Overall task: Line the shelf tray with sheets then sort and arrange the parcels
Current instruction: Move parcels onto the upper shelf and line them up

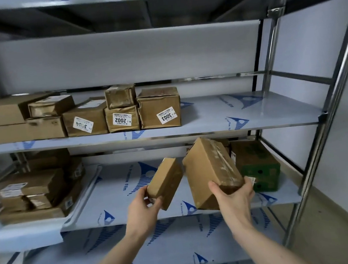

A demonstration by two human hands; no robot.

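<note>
My left hand [144, 204] grips a small brown parcel [166, 181] by its lower end, tilted, in front of the middle shelf. My right hand [232, 197] holds a larger taped brown parcel [209, 169], also tilted, just to the right of the small one. Both parcels hang in the air above the shelf [114, 190] covered in blue-printed protective film. On the upper shelf [232, 113] stands a row of cardboard parcels; three labels read 3004 [83, 124], 2002 [122, 118] and 3003 [167, 115].
A green carton [259, 165] sits at the right of the middle shelf, behind the large parcel. A tray [77, 209] at the left holds a stack of flat brown parcels [33, 194]. Steel posts [329, 107] frame the rack. The lower shelf [139, 247] is film-covered.
</note>
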